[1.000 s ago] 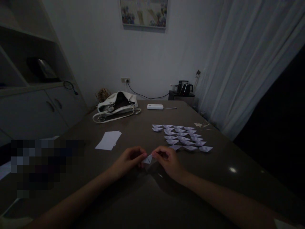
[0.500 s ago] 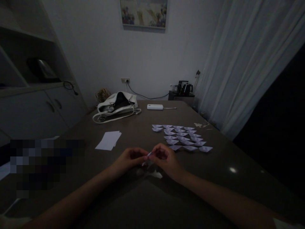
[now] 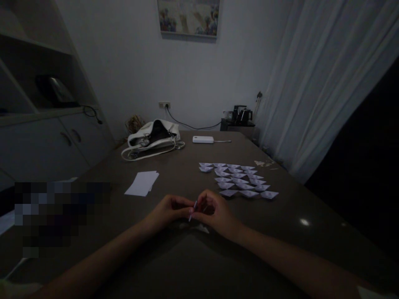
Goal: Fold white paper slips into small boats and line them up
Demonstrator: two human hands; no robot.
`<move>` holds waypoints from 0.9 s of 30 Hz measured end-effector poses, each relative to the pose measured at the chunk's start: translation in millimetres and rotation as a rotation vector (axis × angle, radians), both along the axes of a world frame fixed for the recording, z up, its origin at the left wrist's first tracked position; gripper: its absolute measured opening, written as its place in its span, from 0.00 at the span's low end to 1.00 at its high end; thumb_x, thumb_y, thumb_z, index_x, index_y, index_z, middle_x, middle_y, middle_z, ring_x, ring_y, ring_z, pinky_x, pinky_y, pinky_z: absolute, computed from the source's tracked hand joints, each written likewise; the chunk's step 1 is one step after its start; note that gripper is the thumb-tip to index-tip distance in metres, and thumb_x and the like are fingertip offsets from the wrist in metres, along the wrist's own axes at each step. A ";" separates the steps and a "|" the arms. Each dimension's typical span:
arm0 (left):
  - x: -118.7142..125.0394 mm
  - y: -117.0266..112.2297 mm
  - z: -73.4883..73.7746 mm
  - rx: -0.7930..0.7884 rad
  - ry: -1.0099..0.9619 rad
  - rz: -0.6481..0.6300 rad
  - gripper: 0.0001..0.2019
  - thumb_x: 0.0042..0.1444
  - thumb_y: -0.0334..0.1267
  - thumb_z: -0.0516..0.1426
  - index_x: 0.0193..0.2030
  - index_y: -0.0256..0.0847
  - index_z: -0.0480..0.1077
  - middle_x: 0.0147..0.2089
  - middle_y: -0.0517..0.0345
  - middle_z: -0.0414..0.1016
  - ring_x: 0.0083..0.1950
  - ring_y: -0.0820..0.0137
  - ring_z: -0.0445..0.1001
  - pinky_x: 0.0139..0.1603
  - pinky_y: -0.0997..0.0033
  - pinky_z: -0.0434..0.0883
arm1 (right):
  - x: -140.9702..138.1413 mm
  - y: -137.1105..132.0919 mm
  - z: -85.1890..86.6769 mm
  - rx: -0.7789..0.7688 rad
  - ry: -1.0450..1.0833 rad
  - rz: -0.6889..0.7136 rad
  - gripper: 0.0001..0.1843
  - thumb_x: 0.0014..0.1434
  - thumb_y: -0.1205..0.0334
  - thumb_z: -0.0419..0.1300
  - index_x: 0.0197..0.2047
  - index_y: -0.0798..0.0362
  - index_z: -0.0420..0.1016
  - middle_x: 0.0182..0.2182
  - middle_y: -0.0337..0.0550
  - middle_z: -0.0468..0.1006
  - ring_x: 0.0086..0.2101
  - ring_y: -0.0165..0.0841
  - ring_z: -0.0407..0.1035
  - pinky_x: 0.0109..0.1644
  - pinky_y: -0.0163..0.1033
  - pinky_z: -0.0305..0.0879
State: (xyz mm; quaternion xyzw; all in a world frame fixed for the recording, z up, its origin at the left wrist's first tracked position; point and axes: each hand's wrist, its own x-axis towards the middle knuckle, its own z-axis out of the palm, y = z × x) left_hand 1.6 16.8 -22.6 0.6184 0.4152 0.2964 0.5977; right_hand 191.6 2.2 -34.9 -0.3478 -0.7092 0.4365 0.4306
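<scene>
My left hand [image 3: 170,211] and my right hand [image 3: 215,211] meet over the near middle of a dark table [image 3: 174,261]. Both pinch a small folded piece of white paper [image 3: 192,211], which stands edge-on between the fingertips. Its pale reflection shows on the glossy tabletop just below. Beyond my right hand lie rows of several finished folded paper boats [image 3: 238,179]. A small stack of blank white paper sheets [image 3: 142,183] rests ahead of my left hand.
A white handbag [image 3: 151,138] and a white power bank [image 3: 203,139] with a cable sit at the table's far end. Cabinets and shelves [image 3: 40,124] stand at the left, a white curtain [image 3: 324,83] at the right. A kettle [image 3: 241,114] stands on a side unit.
The folded paper, first held flat and wide between my hands, has been turned and pressed narrow, edge-on. Both hands have drawn slightly closer together.
</scene>
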 end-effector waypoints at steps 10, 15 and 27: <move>3.8 -2.8 4.4 -0.064 -0.045 0.015 0.14 0.43 0.40 0.66 0.37 0.36 0.79 0.32 0.55 0.81 0.34 0.68 0.76 0.39 0.71 0.68 | -1.8 1.5 -3.4 0.030 -0.008 0.020 0.13 0.51 0.64 0.64 0.36 0.52 0.63 0.31 0.37 0.72 0.29 0.28 0.67 0.31 0.33 0.63; 2.7 -2.0 2.4 0.004 -0.024 -0.011 0.13 0.46 0.40 0.65 0.39 0.36 0.78 0.34 0.54 0.82 0.36 0.67 0.77 0.39 0.72 0.69 | -1.1 1.2 -3.6 0.016 -0.036 0.020 0.13 0.52 0.64 0.64 0.37 0.52 0.63 0.30 0.37 0.71 0.29 0.27 0.66 0.30 0.32 0.62; 2.5 -2.0 2.6 0.041 0.019 -0.032 0.14 0.48 0.41 0.63 0.40 0.35 0.78 0.36 0.53 0.82 0.37 0.66 0.77 0.40 0.71 0.70 | -1.5 1.7 -4.1 -0.006 -0.022 0.030 0.13 0.51 0.64 0.64 0.37 0.52 0.63 0.30 0.36 0.70 0.29 0.27 0.65 0.30 0.32 0.62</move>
